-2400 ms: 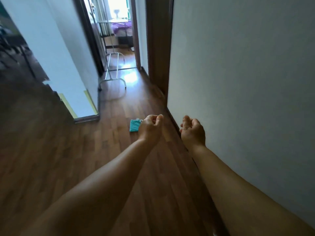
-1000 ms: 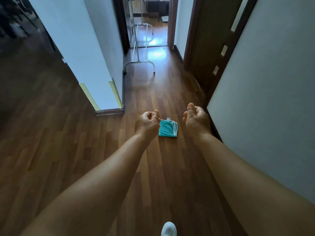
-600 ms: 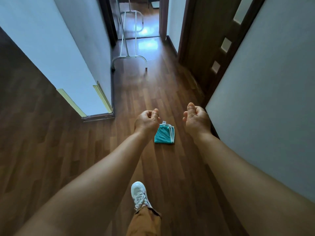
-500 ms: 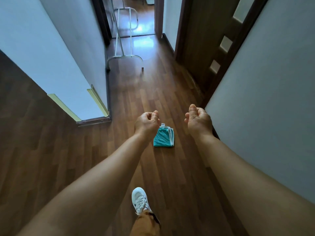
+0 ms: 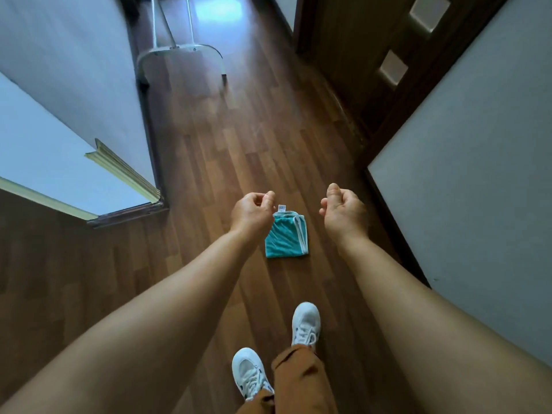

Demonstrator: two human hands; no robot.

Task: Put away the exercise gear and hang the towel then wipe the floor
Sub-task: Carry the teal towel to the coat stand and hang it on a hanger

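Single head-worn wide-angle view, pitched forward and down along a wooden corridor floor [image 5: 239,138]. Both outstretched forearms fill the lower frame; white shoes [image 5: 306,322] appear at the bottom edge, walls at left and right edges. No second view to share coverage

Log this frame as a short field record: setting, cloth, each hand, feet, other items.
setting: hallway, wood floor
cloth: teal cloth, folded, flat on the floor, white tag at far edge
left hand: held out, fingers loosely curled, holding nothing
right hand: held out, loosely curled, holding nothing
feet: white sneakers, short of the cloth
other: metal rack base; dark door
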